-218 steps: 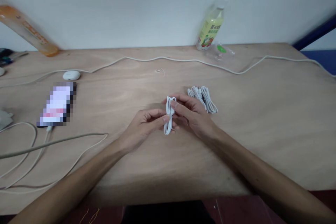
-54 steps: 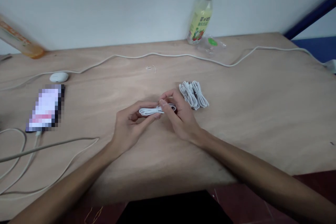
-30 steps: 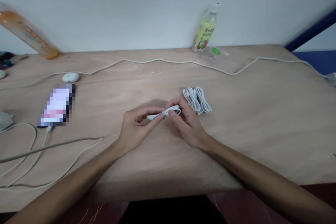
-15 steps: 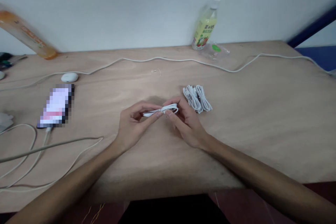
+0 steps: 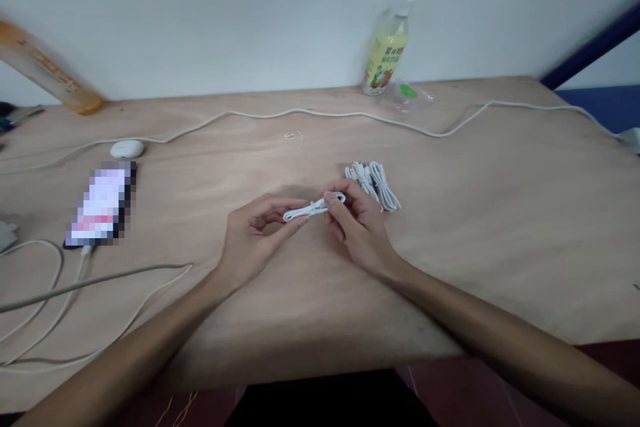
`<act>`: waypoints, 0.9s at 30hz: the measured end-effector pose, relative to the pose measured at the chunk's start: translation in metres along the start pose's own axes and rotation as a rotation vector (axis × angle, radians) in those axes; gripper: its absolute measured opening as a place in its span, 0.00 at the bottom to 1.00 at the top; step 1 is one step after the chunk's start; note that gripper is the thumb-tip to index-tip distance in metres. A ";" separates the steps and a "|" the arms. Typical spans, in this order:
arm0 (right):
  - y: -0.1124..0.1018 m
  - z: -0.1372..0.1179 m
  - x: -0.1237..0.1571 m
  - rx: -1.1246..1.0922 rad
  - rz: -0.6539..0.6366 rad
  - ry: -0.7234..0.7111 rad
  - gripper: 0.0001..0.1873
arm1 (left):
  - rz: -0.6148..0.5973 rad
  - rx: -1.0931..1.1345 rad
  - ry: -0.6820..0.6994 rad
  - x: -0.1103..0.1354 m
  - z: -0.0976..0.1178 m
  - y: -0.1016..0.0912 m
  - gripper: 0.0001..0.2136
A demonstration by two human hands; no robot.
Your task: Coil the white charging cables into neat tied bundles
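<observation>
A white coiled cable (image 5: 303,211), bundled into a flat loop and bound around its middle, is held just above the tabletop. My right hand (image 5: 361,230) pinches its right end, with the thumb on top of the loop. Around the left part, the thumb and forefinger of my left hand (image 5: 253,233) rest lightly at its lower and upper edges. Just behind my right hand lie several similar white cable bundles (image 5: 381,185), side by side on the wooden table (image 5: 450,233) and partly covered by my fingers.
A long white cord (image 5: 340,113) runs across the back, with a short white tie (image 5: 295,137) before it. At left are a phone (image 5: 100,203), a white case (image 5: 127,149) and loose cords. A drink bottle (image 5: 386,57) and clear wrapper (image 5: 407,97) stand by the wall; an orange-tinted bottle (image 5: 50,70) leans there.
The coiled cable has shifted slightly right and tilted up at its right end. My right thumb has moved onto the top of it, and my left fingertips sit nearer its left end.
</observation>
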State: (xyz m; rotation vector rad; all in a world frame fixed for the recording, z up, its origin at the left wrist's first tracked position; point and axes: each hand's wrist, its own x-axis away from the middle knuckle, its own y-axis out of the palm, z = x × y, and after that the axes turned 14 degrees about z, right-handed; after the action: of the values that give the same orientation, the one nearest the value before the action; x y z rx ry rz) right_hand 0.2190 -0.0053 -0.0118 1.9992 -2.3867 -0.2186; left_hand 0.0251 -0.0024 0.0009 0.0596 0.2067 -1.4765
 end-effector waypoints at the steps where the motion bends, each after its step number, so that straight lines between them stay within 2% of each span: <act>1: 0.000 0.000 -0.001 -0.010 -0.011 0.011 0.23 | -0.001 -0.001 -0.002 0.000 0.000 0.000 0.08; 5: -0.001 0.003 -0.001 -0.022 -0.060 0.025 0.21 | -0.005 -0.006 -0.040 -0.002 0.003 -0.001 0.08; 10: -0.002 0.004 -0.001 0.013 -0.058 -0.010 0.16 | -0.033 0.003 -0.100 -0.005 0.006 -0.003 0.08; 15: 0.000 0.000 -0.002 -0.002 -0.039 0.010 0.21 | -0.045 0.024 -0.107 -0.004 0.003 -0.003 0.07; 22: -0.001 -0.006 -0.005 -0.045 -0.058 0.122 0.29 | -0.054 -0.009 0.035 -0.001 0.003 -0.002 0.15; 27: -0.001 -0.004 -0.006 -0.081 -0.066 0.129 0.27 | -0.108 -0.018 -0.025 0.003 0.002 -0.002 0.09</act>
State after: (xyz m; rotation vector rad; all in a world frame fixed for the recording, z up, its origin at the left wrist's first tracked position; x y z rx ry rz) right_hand 0.2218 0.0002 -0.0071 1.9932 -2.2019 -0.1783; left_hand 0.0237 -0.0054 0.0024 0.0161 0.2054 -1.5815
